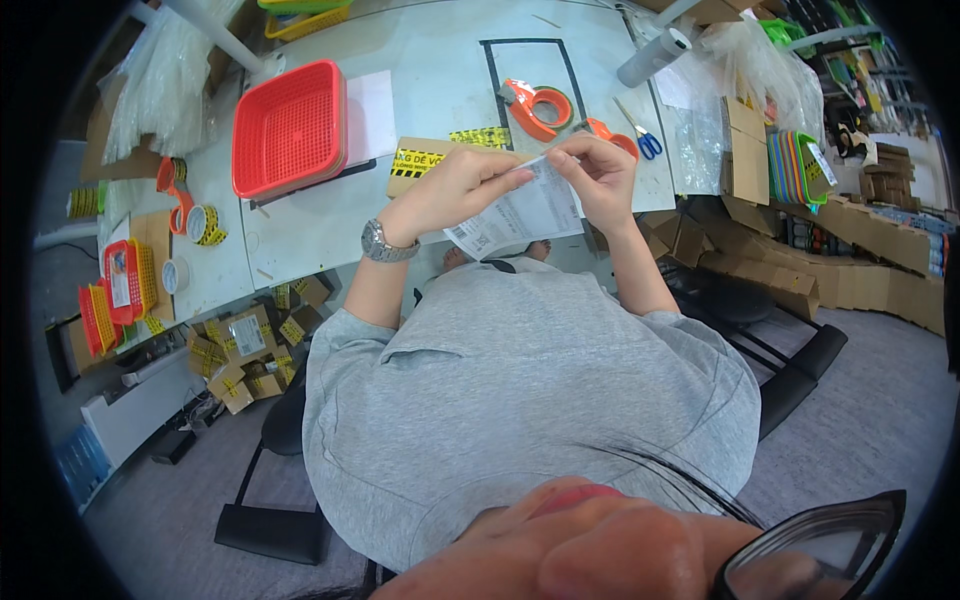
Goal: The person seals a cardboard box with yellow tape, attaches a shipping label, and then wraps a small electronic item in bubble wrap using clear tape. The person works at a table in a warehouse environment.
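A white printed shipping label [528, 212] hangs between my two hands, above the near edge of the table. My left hand [462, 186], with a metal watch [386, 242] on its wrist, pinches the label's upper left part. At the upper right corner, the fingertips of my right hand [603, 180] are closed on the same label. Just beyond my left hand lies a small cardboard box [405, 180] with yellow and black tape, partly hidden by that hand. An orange tape dispenser [538, 108] sits farther off, and a second dispenser [612, 136] is partly behind my right hand.
Red stacked baskets [290, 130] stand on the table at left, beside white paper [372, 115]. Blue-handled scissors [648, 143] and a grey bottle [654, 57] are at right. Taped boxes [245, 345] pile up below the table's left side. Black chairs [270, 530] flank me.
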A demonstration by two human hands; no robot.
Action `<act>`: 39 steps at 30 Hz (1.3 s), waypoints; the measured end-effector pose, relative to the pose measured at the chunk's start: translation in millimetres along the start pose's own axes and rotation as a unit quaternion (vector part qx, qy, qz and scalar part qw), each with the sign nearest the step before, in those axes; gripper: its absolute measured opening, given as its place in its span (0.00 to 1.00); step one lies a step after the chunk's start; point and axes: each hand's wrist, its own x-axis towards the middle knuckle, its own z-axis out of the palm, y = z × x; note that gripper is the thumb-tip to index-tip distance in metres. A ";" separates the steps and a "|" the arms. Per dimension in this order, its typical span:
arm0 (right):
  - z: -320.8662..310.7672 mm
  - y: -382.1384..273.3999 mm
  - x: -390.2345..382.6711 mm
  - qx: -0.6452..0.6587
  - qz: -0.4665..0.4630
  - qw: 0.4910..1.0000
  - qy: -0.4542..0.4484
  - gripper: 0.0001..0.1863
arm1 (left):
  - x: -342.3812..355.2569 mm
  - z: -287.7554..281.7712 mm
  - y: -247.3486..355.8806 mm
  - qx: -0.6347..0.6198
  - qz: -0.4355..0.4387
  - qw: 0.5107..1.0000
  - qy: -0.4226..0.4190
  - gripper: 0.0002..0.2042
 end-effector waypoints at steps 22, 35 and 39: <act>-27.7 -20.0 12.8 -0.145 0.064 0.971 -0.182 0.07 | -21.4 -4.2 -6.0 -0.101 -0.053 0.993 0.026 0.10; -15.6 -29.5 19.4 -0.253 0.034 0.938 -0.236 0.06 | -18.4 21.5 -24.3 -0.206 -0.044 0.965 0.156 0.06; -14.3 -22.3 18.4 -0.242 0.037 0.942 -0.230 0.05 | -20.3 28.1 -27.6 -0.226 -0.049 0.956 0.182 0.06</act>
